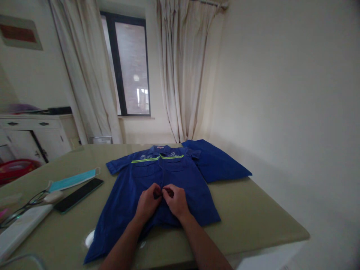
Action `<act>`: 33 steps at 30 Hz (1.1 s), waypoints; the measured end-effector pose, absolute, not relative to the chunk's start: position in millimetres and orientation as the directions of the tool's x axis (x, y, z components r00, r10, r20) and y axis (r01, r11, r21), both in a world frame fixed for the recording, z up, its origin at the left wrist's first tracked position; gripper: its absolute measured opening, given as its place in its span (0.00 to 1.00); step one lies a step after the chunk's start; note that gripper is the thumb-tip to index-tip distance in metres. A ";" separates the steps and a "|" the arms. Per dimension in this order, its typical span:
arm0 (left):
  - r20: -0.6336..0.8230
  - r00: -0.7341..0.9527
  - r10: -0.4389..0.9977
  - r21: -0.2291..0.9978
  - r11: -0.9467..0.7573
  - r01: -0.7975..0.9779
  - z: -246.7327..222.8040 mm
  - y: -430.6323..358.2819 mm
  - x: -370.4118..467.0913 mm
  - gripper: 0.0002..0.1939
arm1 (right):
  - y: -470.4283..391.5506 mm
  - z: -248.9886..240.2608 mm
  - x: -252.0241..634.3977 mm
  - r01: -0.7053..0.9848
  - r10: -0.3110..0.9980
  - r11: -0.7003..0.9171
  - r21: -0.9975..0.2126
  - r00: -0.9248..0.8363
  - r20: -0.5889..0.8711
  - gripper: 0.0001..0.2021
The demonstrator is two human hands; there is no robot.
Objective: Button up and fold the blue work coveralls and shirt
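Note:
A dark blue short-sleeved work shirt (180,174) lies front up on the table, its collar toward the window. Yellow-green reflective stripes cross the chest below pale printed marks. At the front placket, around mid-body, my left hand (149,202) and my right hand (176,200) meet, each pinching the shirt's front edge with thumb and fingers. The fingertips nearly touch; any button between them is too small to make out. Below the hands, the lower front edges are partly hidden by my wrists and forearms.
Another folded blue cloth (219,161) lies behind the shirt, at the right. Along the left are a phone (78,195), a light blue face mask (73,180), eyeglasses (25,206) and a long white box (25,228). The table edge (281,242) runs near the right wall.

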State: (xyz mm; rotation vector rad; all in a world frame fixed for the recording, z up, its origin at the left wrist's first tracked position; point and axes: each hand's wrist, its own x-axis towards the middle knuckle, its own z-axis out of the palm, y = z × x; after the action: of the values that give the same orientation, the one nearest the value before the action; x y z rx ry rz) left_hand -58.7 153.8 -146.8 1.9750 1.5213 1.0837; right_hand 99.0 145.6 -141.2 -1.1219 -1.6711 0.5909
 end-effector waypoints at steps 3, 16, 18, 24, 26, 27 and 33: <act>0.315 0.103 0.944 0.712 -0.306 0.632 -146.6 153.3 -59.0 0.07 | 146.6 -141.9 99.3 0.380 0.887 0.452 -0.807 -0.097 0.451 0.12; 0.356 0.168 0.919 0.847 -0.393 0.358 -152.5 159.3 -60.8 0.08 | 145.5 -143.1 100.4 0.499 0.879 0.445 -0.744 -0.085 0.469 0.15; 0.332 0.159 0.930 0.863 -0.368 0.346 -155.2 162.7 -63.0 0.12 | 145.6 -144.3 99.9 0.499 0.883 0.436 -0.749 -0.080 0.462 0.15; 0.305 0.219 0.927 0.892 -0.359 0.274 -154.6 169.1 -70.3 0.13 | 149.0 -145.6 96.8 0.399 0.912 0.377 -0.836 -0.006 0.409 0.11; 0.306 0.233 0.923 0.884 -0.366 0.290 -150.9 167.8 -71.3 0.11 | 150.7 -145.9 96.2 0.363 0.920 0.352 -0.863 0.037 0.391 0.10; 0.309 0.240 0.920 0.874 -0.374 0.311 -148.8 166.8 -71.7 0.10 | 151.5 -146.4 96.1 0.353 0.923 0.338 -0.873 0.057 0.381 0.10; 0.313 0.272 0.910 0.773 -0.410 0.483 -138.7 160.0 -73.9 0.05 | 153.8 -151.2 95.7 0.355 0.931 0.288 -0.889 0.114 0.347 0.07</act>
State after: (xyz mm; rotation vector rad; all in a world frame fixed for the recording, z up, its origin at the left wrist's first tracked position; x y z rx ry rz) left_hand -73.9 160.0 -138.7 2.0052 1.2510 1.0283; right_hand 95.7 153.8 -151.2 -1.2676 -1.4510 0.6550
